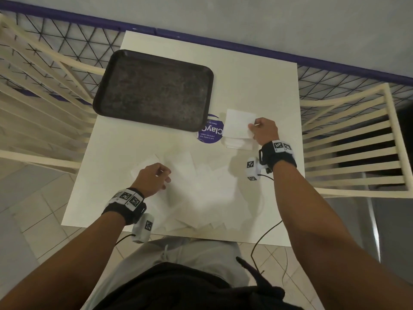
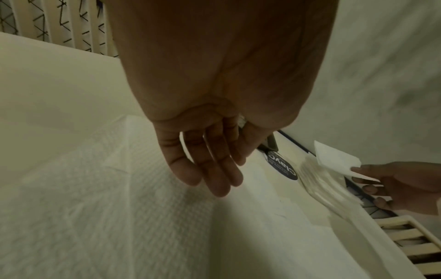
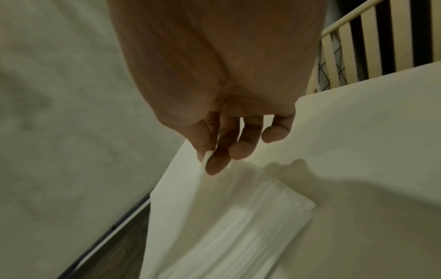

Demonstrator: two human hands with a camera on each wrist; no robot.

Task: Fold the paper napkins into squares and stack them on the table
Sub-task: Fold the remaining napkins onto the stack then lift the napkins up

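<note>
My right hand (image 1: 253, 128) pinches a folded white napkin square (image 1: 239, 124) by its right edge between thumb and forefinger (image 3: 216, 164). The square hangs tilted just above the stack of folded napkins (image 1: 238, 143) right of the table's middle; the stack (image 3: 250, 236) shows blurred under the held napkin (image 3: 174, 198). My left hand (image 1: 164, 177) hovers over the loose unfolded napkins (image 1: 201, 186) spread along the table's near side. Its fingers (image 2: 214, 169) hang straight and relaxed above the textured paper (image 2: 95, 207), holding nothing.
An empty black tray (image 1: 154, 90) lies at the far left of the white table (image 1: 257, 74), partly over a round purple sticker (image 1: 211, 133). Cream slatted chairs stand at the left (image 1: 44, 108) and right (image 1: 357, 142). A wire fence runs behind.
</note>
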